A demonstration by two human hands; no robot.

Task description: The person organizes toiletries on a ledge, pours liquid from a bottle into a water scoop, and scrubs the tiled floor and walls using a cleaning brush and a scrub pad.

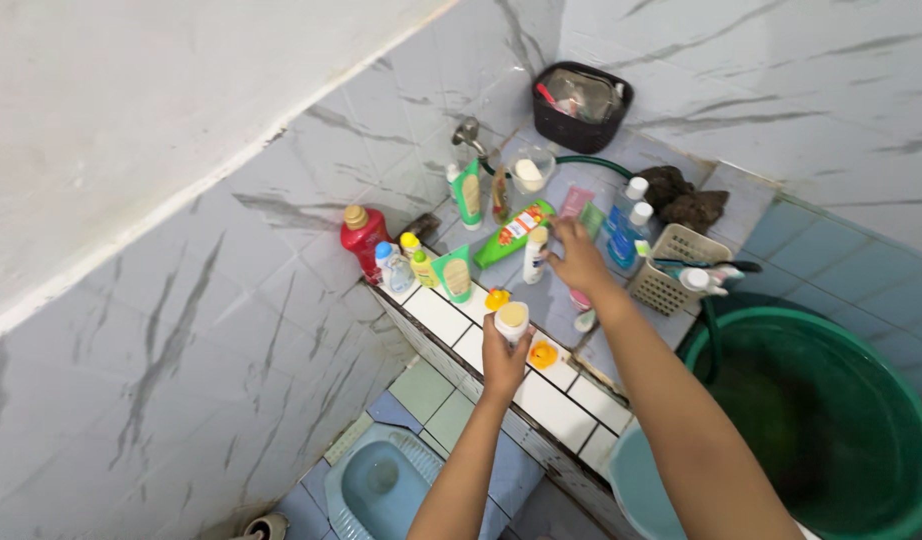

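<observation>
My left hand (502,359) grips a small white bottle (512,320) upright over the tiled ledge (553,407), just above a small yellow duck toy (543,353). My right hand (579,259) reaches further along the ledge, fingers apart, touching or almost touching a white bottle (535,253) that stands beside a green bottle (514,233) lying on its side. Whether the right hand grips the white bottle is unclear. A second yellow toy (497,298) sits near the held bottle.
Along the wall stand a red bottle (364,237), small bottles (395,267) and green tubes (468,194). A black basket (581,105) hangs on the wall. A cream basket (673,270), a green water tub (831,420), a blue squat toilet (381,485) below.
</observation>
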